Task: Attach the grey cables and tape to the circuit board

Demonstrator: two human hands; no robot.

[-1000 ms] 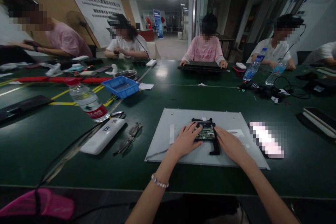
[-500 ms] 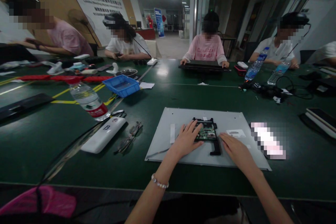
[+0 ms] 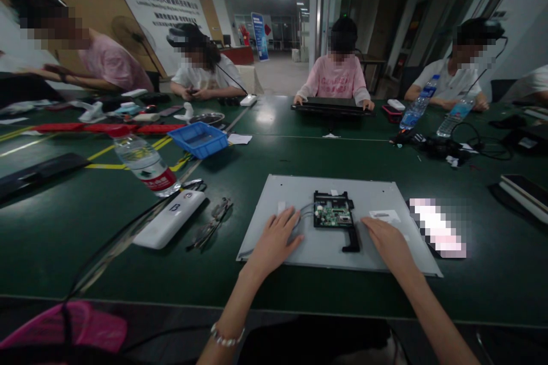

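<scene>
Two bare hands flanked a green circuit board (image 3: 332, 215) in its black bracket (image 3: 351, 239), which lay flat on a pale grey panel (image 3: 372, 197), right of its middle. The bracket's longer reach ran from the panel's far edge toward its near one, a single leg jutting nearward at the right. The right hand (image 3: 387, 239) was the nearer: its fingertips pointed at the bracket's right side, just beside it, with a narrow strip of panel between. That hand was open and empty, its fingers straight and together.

The left hand (image 3: 277, 238) stood a little farther off, over the panel's left part, palm down, fingers loosely spread. The board lay to the right of its fingertips. Thin grey wires (image 3: 305, 214) ran from the bracket's left side to those fingers; whether the fingers pressed on them could not be told.

The panel sat on a dark green table (image 3: 240, 165), close to the table's near edge. Just beyond the panel's right edge lay a phone-like thing (image 3: 434, 228), its face blurred. Well left of the panel were folded glasses (image 3: 209, 225) and a white power bank (image 3: 171, 219). At the table's far edge a person in pink (image 3: 336, 80) held a dark, flat object (image 3: 334, 107), under ceiling lights.
</scene>
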